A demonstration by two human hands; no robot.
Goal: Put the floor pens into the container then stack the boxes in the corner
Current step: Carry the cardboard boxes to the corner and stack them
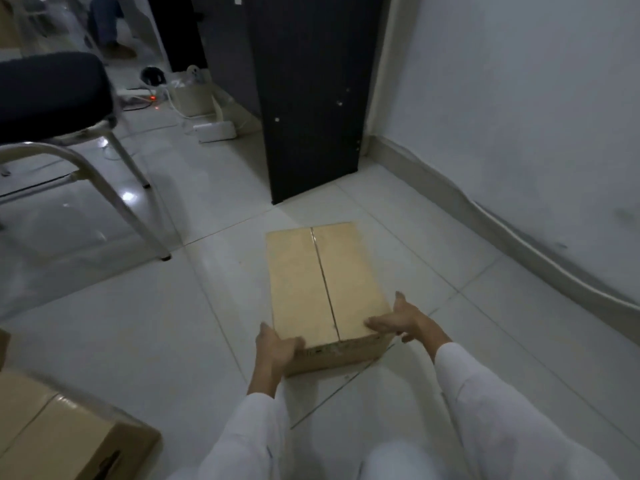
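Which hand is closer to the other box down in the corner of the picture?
Left. The left hand grips the near left corner of the middle box, on the side toward the second box. The right hand is on the far corner.

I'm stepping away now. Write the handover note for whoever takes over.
Left hand: grip on the box's near-left corner.
Right hand: grip on its near-right corner.
Box: closed, on the floor, short of the corner between the cabinet and the wall.
Second box: on the floor at near left, untouched.
No pens or container in view; can't confirm that step.
Left: move this box into the corner, stack the second on it.
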